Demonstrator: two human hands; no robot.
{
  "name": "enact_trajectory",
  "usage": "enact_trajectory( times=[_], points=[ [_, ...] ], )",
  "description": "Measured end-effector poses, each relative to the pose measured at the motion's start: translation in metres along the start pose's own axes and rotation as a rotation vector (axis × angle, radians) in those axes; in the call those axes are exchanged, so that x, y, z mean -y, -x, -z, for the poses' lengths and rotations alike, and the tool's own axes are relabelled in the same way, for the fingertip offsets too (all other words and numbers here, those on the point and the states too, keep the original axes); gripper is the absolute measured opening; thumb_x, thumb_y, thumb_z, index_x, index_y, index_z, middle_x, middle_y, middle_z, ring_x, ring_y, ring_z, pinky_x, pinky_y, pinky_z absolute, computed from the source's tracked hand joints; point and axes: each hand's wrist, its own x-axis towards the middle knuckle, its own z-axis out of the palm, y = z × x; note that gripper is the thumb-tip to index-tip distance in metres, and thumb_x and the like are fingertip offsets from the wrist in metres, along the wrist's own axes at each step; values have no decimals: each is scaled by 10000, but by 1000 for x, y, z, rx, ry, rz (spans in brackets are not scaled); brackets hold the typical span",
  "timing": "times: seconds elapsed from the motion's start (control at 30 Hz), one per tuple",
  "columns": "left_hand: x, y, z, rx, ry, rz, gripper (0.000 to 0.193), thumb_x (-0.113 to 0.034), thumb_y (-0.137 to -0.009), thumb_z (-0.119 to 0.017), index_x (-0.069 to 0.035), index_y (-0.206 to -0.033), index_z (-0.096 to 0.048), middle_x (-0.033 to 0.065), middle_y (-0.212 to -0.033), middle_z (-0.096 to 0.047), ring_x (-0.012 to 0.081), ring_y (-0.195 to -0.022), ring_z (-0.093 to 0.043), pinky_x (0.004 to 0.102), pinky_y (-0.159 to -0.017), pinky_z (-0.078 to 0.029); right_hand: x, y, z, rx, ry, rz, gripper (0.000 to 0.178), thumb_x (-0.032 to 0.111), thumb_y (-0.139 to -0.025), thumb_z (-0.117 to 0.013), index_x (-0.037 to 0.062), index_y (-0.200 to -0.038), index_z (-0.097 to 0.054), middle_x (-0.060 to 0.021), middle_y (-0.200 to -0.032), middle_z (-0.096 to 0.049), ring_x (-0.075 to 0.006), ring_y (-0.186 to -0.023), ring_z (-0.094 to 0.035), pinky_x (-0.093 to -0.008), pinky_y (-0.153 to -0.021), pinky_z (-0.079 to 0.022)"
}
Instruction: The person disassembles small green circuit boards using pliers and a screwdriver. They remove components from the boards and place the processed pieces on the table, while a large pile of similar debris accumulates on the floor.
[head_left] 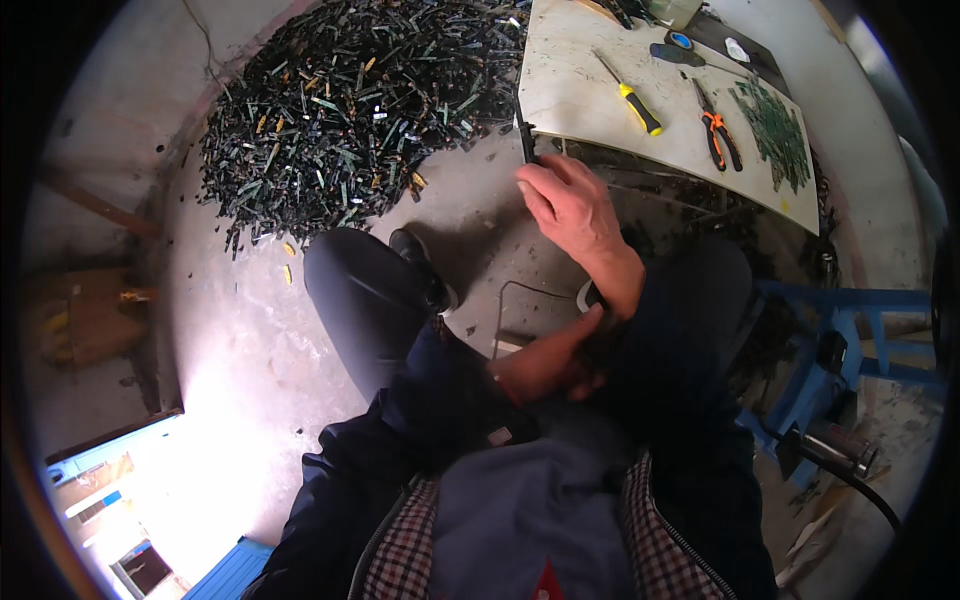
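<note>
My right hand is raised beside the near left corner of the white table, its fingers curled. A slim black strip sticks up from these fingers, along the table's corner. My left hand lies across my lap, against the right sleeve below the bared wrist. Its thumb points up toward that wrist; the other fingers are blurred and in shadow. On the table lie a yellow and black screwdriver and orange-handled pliers, both apart from my hands.
A big heap of dark strips covers the floor at far left. Thin green strips and a dark-handled screwdriver lie on the table. To the right stands a blue stool beside a metal cylinder tool with a cable.
</note>
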Motion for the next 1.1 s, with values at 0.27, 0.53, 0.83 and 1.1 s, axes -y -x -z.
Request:
enact_trajectory(
  times=[0.27, 0.53, 0.83, 1.1],
  points=[
    [-3, 6, -26, -172, -252, 7, 820, -715, -934, -268, 30, -987, -607, 123, -705, -608, 209, -557, -558, 300, -546, -432, 13, 15, 27, -100, -629, -447, 135, 26, -882, -673, 22, -1017, -664, -20, -840, -656, -73, -655, -574, -203, -611, -463],
    [-8, 21, 83, -555, 39, -293, 619, -657, -953, -356, -89, -927, -601, 34, -702, -572, 171, -542, -511, 303, -514, -415, 14, 67, 88, 120, -1637, -982, 117, 97, -960, -510, 47, -1054, -558, -176, -921, -671, -179, -698, -642, -297, -622, -514],
    [0, 15, 97, -286, 203, -365, 711, -733, -913, -305, -87, -882, -599, 60, -691, -567, 201, -536, -462, 319, -517, -357, 17, 100, 96, 277, -1559, -962, 312, 83, -888, -547, -13, -1185, -535, -147, -907, -655, -150, -690, -608, -280, -646, -500],
    [-2, 14, 81, -196, 129, -350, 735, -765, -882, -320, -81, -862, -590, 57, -683, -535, 198, -513, -452, 301, -476, -337, 16, 104, 96, 293, -1530, -1086, 298, 64, -885, -536, -47, -1152, -608, -122, -871, -652, -132, -670, -587, -280, -615, -486]
  ],
)
